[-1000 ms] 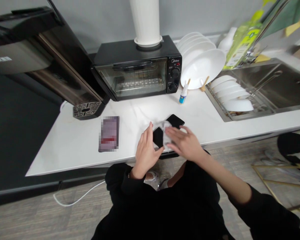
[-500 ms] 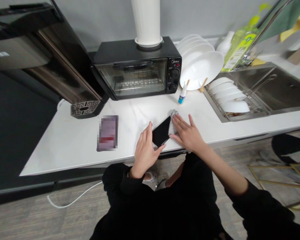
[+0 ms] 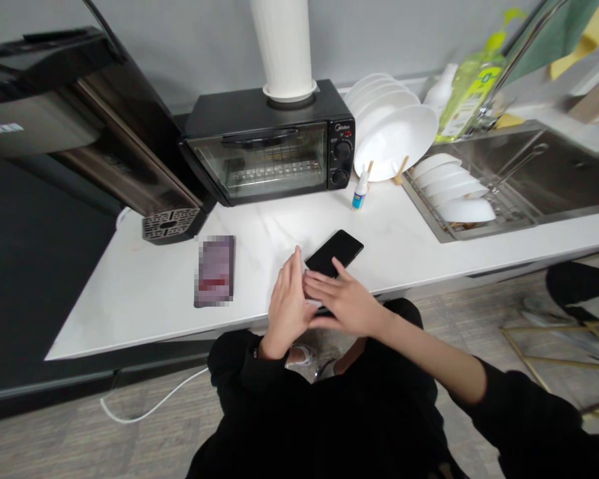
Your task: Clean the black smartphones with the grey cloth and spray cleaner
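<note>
A black phone (image 3: pixel 340 249) lies at a slant on the white counter (image 3: pixel 259 233). At its lower left end is my left hand (image 3: pixel 288 303), fingers together and pointing forward, thumb bent inward near the phone's corner. My right hand (image 3: pixel 347 303) lies over the phone's near left part, its fingertips close to my left palm. Beneath the right fingers a little of a pale cloth (image 3: pixel 313 303) shows; the rest is hidden. A small white spray bottle with a blue label (image 3: pixel 359 193) stands behind the phone. To the left lies a blurred-out purple flat item (image 3: pixel 214 271).
A black toaster oven (image 3: pixel 267 150) with a white vase (image 3: pixel 285 53) on top stands behind. White plates (image 3: pixel 397 140) stand upright beside it. At right is a sink (image 3: pixel 554 173) with bowls (image 3: pixel 446 183) and a green soap bottle (image 3: pixel 472 100). A dark machine (image 3: pixel 104 133) stands left.
My right hand has slid left and toward me along the phone, with the cloth under it. The far end of the phone is now uncovered. My left hand has stayed about where it was.
</note>
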Available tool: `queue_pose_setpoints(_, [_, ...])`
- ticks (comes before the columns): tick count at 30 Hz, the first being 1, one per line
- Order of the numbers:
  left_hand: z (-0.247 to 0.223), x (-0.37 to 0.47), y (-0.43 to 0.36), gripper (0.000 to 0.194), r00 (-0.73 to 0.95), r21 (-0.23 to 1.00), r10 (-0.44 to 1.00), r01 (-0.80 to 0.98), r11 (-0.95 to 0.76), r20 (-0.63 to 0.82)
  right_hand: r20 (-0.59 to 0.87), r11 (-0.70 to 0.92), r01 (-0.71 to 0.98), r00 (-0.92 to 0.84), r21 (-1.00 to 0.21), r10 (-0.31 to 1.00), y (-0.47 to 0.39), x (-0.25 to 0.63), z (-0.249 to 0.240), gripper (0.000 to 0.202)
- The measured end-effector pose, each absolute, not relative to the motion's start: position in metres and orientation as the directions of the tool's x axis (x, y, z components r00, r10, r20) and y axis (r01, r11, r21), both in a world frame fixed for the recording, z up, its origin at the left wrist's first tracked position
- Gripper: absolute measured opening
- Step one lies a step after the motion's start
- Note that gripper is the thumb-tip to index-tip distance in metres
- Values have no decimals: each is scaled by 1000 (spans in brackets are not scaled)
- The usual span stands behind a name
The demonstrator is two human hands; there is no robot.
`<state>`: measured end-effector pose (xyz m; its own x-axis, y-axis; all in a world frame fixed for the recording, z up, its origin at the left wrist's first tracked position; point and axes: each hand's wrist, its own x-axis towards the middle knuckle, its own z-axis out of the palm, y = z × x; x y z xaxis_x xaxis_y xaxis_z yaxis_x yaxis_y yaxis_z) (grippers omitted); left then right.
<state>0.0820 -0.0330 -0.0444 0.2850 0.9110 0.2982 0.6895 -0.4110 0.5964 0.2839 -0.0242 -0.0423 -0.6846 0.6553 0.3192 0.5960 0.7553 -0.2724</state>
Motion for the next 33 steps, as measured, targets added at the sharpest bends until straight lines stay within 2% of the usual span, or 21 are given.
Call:
queue_pose_setpoints(2, [-45, 82, -33, 113, 272, 604, 915, 689, -401, 297, 336, 629, 729, -541, -271, 771, -21, 285, -42, 71])
queue_pose_setpoints(4, [-45, 82, -33, 114, 271, 603, 915, 690, -401, 299, 354, 544, 799, -446, -256, 822, -20, 283, -44, 70])
queue_pose_setpoints(8, [-43, 81, -34, 111, 310, 576, 905, 698, -425, 292, 338, 751, 610, -672, -250, 659, -27, 279, -46, 80])
queue_pose_setpoints(9, [-43, 81, -34, 112, 309, 571, 906, 704, -423, 290, 333, 757, 603, -681, -251, 652, -27, 281, -46, 79])
queue_pose_setpoints(12, [-43, 82, -34, 113, 279, 575, 918, 716, -395, 282, 341, 576, 783, -488, -237, 803, -23, 294, -45, 74])
queue_pose_setpoints(14, [-43, 82, -33, 112, 266, 581, 923, 718, -382, 278, 355, 510, 831, -419, -222, 836, -22, 299, -43, 78])
queue_pose_setpoints(16, [-44, 82, -33, 107, 271, 580, 923, 719, -382, 272, 352, 629, 747, -541, -216, 764, -27, 296, -41, 85])
queue_pose_setpoints(18, [-44, 81, -33, 104, 278, 578, 920, 716, -390, 276, 338, 742, 629, -663, -231, 668, -30, 289, -39, 83])
queue_pose_setpoints(20, [-44, 81, -33, 104, 280, 579, 917, 711, -398, 285, 337, 702, 667, -620, -249, 708, -27, 284, -37, 76])
queue_pose_setpoints(23, [-44, 82, -33, 109, 271, 583, 918, 710, -394, 290, 355, 513, 822, -417, -245, 837, -19, 278, -36, 78])
queue_pose_setpoints(24, [-44, 82, -33, 109, 275, 584, 918, 710, -395, 287, 357, 520, 819, -424, -240, 832, -19, 276, -37, 82])
queue_pose_setpoints(26, [-45, 82, -33, 108, 281, 584, 918, 709, -395, 280, 349, 653, 719, -564, -238, 748, -21, 272, -39, 88])
queue_pose_setpoints(28, [-46, 82, -34, 109, 281, 583, 918, 711, -395, 279, 336, 755, 609, -678, -242, 654, -24, 275, -42, 86])
queue_pose_setpoints(29, [-46, 82, -34, 109, 276, 583, 920, 712, -391, 280, 336, 750, 616, -672, -241, 660, -23, 279, -42, 84])
queue_pose_setpoints(33, [-45, 83, -34, 112, 261, 589, 922, 711, -384, 285, 375, 514, 832, -417, -211, 828, -15, 298, -43, 78])
